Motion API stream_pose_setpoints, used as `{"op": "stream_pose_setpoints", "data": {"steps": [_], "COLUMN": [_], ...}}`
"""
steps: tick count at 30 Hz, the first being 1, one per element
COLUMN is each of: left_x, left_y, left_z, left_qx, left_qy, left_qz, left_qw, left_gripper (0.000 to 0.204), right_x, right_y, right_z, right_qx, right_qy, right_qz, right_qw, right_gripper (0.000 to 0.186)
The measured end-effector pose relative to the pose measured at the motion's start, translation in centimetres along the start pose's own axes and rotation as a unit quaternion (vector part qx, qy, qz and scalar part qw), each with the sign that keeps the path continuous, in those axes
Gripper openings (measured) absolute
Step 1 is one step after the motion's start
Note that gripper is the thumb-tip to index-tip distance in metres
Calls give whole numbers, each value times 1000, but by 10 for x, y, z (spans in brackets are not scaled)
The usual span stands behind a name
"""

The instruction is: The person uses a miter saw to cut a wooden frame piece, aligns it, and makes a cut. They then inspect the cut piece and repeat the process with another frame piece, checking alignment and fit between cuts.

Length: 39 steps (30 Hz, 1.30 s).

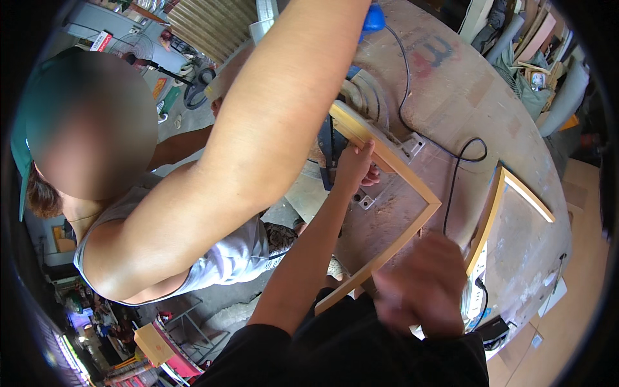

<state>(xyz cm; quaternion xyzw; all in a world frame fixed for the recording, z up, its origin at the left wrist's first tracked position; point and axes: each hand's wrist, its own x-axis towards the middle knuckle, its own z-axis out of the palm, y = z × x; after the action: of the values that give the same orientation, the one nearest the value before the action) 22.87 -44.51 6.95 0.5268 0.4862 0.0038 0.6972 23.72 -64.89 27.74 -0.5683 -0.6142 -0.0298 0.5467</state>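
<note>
Your left hand (356,169), the nearer to the upper bar, has its fingers clamped on that bar of the angled wooden frame (409,180) at the centre of the picture, over the bench (477,97). The bar's long axis slopes from upper centre down rightward to the corner; the second bar returns toward lower left. Your right hand (422,284), blurred, lies below the corner; its fingers' state cannot be told.

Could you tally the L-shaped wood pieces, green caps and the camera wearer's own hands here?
L-shaped wood: 2 (held piece, loose piece)
Caps: 1 (green cap)
Wearer's hands: 2 (left hand, right hand)
Total: 5
</note>
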Motion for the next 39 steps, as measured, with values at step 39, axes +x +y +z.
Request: {"op": "stream_pose_setpoints", "data": {"steps": [39], "left_x": [-25], "left_y": [431], "left_z": [54], "left_qx": [771], "left_qy": [142], "left_qz": [177], "left_qw": [595], "left_gripper": [23], "right_x": [-29], "right_y": [136], "right_z": [135], "right_qx": [-137], "right_qy": [-167], "right_qz": [233], "right_qw": [948], "right_gripper": [35]}}
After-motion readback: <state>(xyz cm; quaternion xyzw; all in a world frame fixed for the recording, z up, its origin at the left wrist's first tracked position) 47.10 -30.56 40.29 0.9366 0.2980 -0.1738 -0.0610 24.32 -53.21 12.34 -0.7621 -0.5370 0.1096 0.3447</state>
